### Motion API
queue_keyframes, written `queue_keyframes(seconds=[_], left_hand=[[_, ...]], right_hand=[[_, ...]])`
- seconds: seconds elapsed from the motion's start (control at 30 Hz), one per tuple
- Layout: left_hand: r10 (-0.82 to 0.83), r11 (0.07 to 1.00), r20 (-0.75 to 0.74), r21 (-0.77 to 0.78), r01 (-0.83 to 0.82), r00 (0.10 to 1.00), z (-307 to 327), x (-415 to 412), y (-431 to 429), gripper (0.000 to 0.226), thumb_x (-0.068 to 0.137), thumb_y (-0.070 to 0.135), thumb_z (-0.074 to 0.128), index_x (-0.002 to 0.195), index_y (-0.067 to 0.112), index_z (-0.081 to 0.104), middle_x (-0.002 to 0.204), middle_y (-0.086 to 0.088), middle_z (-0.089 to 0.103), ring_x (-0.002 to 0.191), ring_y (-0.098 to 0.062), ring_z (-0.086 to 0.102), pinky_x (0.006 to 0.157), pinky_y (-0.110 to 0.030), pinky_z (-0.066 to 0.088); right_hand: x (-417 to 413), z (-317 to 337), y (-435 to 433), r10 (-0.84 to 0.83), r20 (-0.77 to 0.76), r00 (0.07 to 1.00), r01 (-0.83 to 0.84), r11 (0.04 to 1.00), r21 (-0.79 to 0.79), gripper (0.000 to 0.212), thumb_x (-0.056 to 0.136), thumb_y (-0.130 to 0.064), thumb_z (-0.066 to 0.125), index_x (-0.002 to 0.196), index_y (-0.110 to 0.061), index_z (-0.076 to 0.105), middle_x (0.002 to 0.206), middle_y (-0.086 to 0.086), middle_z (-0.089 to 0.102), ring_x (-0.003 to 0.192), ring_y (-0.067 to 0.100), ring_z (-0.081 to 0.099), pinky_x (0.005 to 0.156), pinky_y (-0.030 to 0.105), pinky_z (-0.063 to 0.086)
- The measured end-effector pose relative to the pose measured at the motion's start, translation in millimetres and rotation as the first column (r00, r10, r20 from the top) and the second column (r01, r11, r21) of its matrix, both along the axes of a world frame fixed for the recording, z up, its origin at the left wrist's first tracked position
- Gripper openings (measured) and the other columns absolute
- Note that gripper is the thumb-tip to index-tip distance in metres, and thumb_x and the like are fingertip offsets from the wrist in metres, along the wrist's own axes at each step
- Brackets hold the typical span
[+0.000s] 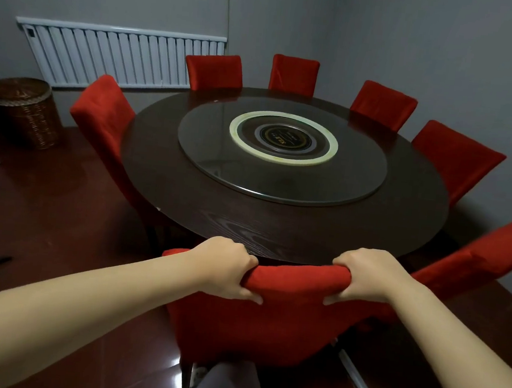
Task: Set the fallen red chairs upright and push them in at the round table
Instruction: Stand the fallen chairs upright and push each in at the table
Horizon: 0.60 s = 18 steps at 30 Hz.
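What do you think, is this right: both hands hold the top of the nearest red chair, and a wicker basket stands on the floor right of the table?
Not quite. In the head view the wicker basket stands on the floor left of the round table, not right. The left hand and right hand do hold the top of the nearest red chair.

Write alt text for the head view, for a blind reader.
The left hand and right hand grip the top of an upright red chair at the near edge of a dark round table. Six more red chairs stand upright around it, and a glass turntable sits at its centre. A basket and radiator are at the left.
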State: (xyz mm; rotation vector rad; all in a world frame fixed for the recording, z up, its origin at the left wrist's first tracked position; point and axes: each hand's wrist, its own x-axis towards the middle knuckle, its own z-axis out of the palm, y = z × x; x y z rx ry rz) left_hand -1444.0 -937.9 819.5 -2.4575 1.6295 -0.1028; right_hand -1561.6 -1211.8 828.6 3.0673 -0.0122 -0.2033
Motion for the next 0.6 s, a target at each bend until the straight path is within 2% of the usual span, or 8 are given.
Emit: queue_keyframes(seconds=[0.23,0.43,0.5,0.6], left_hand=[[0.007,1.0,0.007,-0.004,-0.007,1.0,3,8,12,0.07,0.076,0.082,0.041,0.103,0.02,0.057,0.096,-0.003,0.066,0.083,-0.029,0.065,0.071,-0.034,0.048],[0.001,0.998,-0.039,-0.067,-0.004,0.999,-1,9,5,0.065,0.079,0.077,0.044,0.099,0.018,0.059,0.092,-0.003,0.066,0.079,-0.029,0.065,0.062,-0.031,0.035],[-0.007,0.998,-0.062,-0.069,0.002,0.998,-2,10,2,0.064,0.079,0.077,0.045,0.098,0.017,0.059,0.09,-0.003,0.066,0.077,-0.029,0.065,0.062,-0.031,0.036],[-0.018,0.996,-0.067,-0.087,0.012,0.998,-5,12,0,0.063,0.079,0.077,0.044,0.097,0.018,0.059,0.09,-0.003,0.065,0.076,-0.029,0.064,0.062,-0.031,0.036]], right_hand=[[20,11,11,0.023,-0.033,0.999,-0.022,1.0,0.015,0.066,0.045,-0.093,0.045,0.079,-0.037,0.053,0.085,-0.019,0.055,0.091,0.008,0.06,0.067,0.029,0.044],[26,11,2,0.008,-0.066,0.998,-0.009,1.0,-0.016,0.065,0.047,-0.095,0.043,0.079,-0.039,0.05,0.082,-0.017,0.049,0.092,0.006,0.056,0.066,0.029,0.044],[25,14,1,-0.027,-0.09,0.996,0.023,0.999,-0.037,0.066,0.05,-0.092,0.048,0.087,-0.038,0.053,0.086,-0.016,0.049,0.095,0.008,0.056,0.071,0.029,0.044],[17,15,10,-0.044,-0.054,0.998,0.041,0.997,-0.06,0.069,0.062,-0.08,0.058,0.118,-0.041,0.049,0.109,-0.016,0.052,0.107,0.01,0.053,0.089,0.029,0.039]])
